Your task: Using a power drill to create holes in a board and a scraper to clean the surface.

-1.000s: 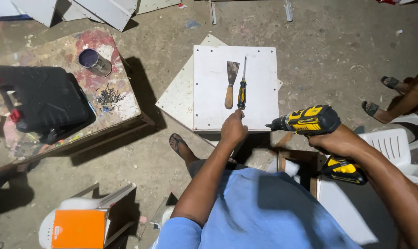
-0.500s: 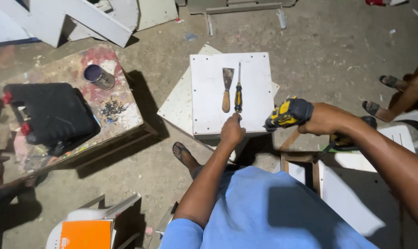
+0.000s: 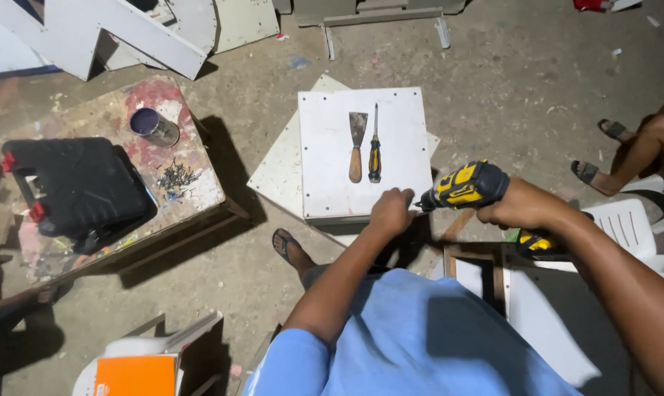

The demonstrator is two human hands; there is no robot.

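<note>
Head view: a yellow drill (image 3: 465, 185) is gripped by the right hand (image 3: 521, 206), long axis level, nose toward nine o'clock; the left hand (image 3: 390, 213), loosely curled, is pressed beside the nose on the near edge of the white panel (image 3: 398, 125). Bare floor (image 3: 508, 81) is left open at twelve o'clock.

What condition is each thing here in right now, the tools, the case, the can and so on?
cordless drill: held in the right hand, nose pointing at the left hand
white board: flat, left hand at its near edge
putty knife: lying flat on the board
screwdriver: lying beside the knife, apart
black tool case: closed, on the low table
can: upright, open
screws: loose pile
</note>
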